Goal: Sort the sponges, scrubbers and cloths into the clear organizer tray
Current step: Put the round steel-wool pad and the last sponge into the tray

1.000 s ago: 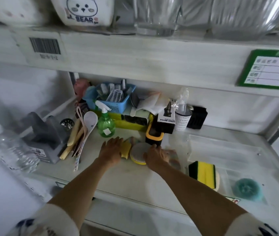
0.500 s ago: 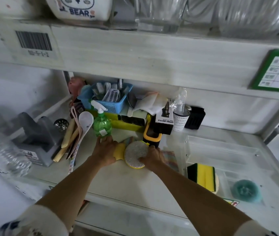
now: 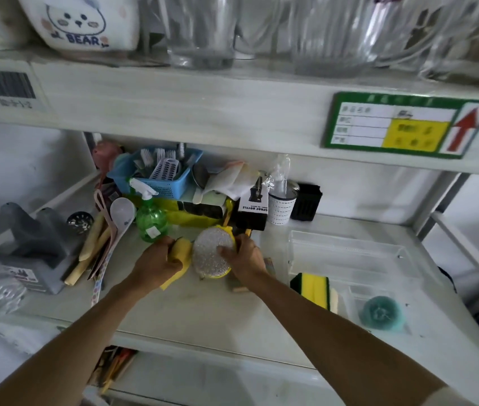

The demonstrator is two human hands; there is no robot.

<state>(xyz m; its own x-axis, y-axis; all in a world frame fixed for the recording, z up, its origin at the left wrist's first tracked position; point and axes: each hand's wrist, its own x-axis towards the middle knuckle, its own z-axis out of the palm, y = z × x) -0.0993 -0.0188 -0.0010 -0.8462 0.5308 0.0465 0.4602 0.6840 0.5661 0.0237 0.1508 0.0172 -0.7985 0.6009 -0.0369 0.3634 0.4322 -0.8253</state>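
My right hand (image 3: 244, 256) grips a round silver-and-yellow scrubber pad (image 3: 210, 254), lifted and tilted on edge above the shelf. Beside it my left hand (image 3: 156, 263) holds a folded yellow cloth (image 3: 181, 254) that touches the pad. A striped cloth (image 3: 269, 266) lies partly hidden under my right wrist. To the right stands the clear organizer tray (image 3: 346, 252). Its front left compartment holds a yellow-and-green sponge (image 3: 314, 288), and a teal round scrubber (image 3: 381, 313) lies in the front right one.
A green spray bottle (image 3: 150, 218), a white spoon (image 3: 121, 212) and wooden utensils (image 3: 92, 247) sit left of my hands. Behind are a blue basket (image 3: 162, 180) of brushes, a black spray bottle box (image 3: 254, 206) and a white cup (image 3: 282, 206). The upper shelf edge (image 3: 203, 106) overhangs.
Both hands closed on their items and lifted them: the round pad went from flat on the shelf to tilted upright, and the yellow cloth came up in my left hand.
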